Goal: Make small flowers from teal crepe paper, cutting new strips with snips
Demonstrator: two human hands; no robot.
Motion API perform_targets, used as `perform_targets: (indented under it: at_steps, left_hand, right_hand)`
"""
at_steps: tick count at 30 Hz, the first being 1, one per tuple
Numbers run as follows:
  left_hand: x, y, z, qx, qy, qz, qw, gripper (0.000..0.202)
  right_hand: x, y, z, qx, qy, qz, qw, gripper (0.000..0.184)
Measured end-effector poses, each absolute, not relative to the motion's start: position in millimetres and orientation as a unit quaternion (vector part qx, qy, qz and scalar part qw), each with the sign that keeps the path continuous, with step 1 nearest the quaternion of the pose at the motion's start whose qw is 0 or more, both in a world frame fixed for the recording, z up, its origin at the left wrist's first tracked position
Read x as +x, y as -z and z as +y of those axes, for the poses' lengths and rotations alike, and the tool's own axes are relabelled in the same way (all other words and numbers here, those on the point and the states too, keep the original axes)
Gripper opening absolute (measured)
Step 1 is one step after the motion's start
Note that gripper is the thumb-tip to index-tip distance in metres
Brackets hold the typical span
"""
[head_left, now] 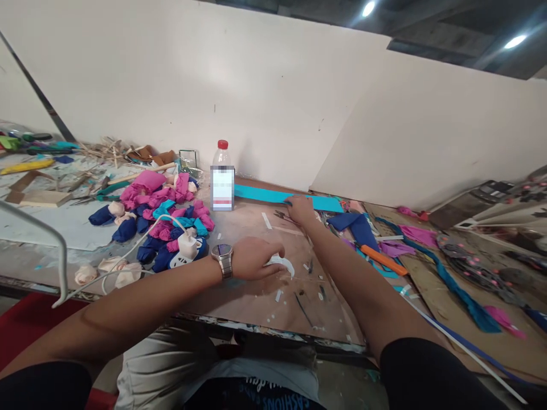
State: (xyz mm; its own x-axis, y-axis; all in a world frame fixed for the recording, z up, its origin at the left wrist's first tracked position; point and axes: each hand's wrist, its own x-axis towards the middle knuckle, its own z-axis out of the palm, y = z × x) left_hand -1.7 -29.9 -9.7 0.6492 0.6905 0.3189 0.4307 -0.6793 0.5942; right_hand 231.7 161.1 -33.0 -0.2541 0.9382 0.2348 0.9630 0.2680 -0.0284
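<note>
My left hand [258, 259], with a metal-band watch at its wrist, has its thumb and forefinger bent around a curled white strip [287, 264] low over the table. Further back, my right hand [301, 210] has its fingers on the front edge of a long, flat turquoise strip [260, 194], which lies along the wall. The fingers look closed on that edge, though the hand covers part of the contact. Just left of my right hand lie small dark pliers [282, 217], near a short white scrap [266, 221].
A red-capped bottle [223, 149] stands behind a phone with a lit screen [222, 189]. Pink and blue cloth bundles [160, 213] and a white charger [187, 246] with its cable sit at left. An orange cutter [383, 259] and fabric strips [440, 273] lie at right.
</note>
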Motion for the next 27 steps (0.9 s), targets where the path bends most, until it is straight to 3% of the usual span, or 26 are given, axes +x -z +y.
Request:
perform_targets:
  at_steps: [7,12,16,19,22,24,27]
  left_hand:
    - [-1,22,-33,0.85,-0.266,0.324,0.318,0.025]
    - [-3,28,-23,0.795,-0.312,0.404,0.327,0.011]
    - [-4,34,-11,0.693,-0.402,0.434,0.411,0.01]
    - [-2,32,-11,0.568,-0.414,0.418,0.576,0.016]
    - [3,27,-19,0.457,-0.403,0.356,0.709,0.033]
    - [5,25,-27,0.406,-0.393,0.312,0.764,0.045]
    - [7,22,-34,0.376,-0.364,0.284,0.803,0.054]
  right_hand:
    - [254,-7,158,-0.605,0.117,-0.752,0.235,0.035]
    - [297,-59,133,-0.555,0.176,-0.711,0.395,0.031]
    - [310,-86,80,-0.375,0.151,-0.738,0.541,0.022]
    - [292,-90,37,-0.313,0.081,-0.797,0.511,0.025]
    - [257,-76,5,-0.269,0.029,-0.872,0.407,0.026]
    - [231,-59,-7,-0.244,-0.02,-0.922,0.301,0.014]
    - [204,-29,-10,-0.198,-0.052,-0.941,0.268,0.017]
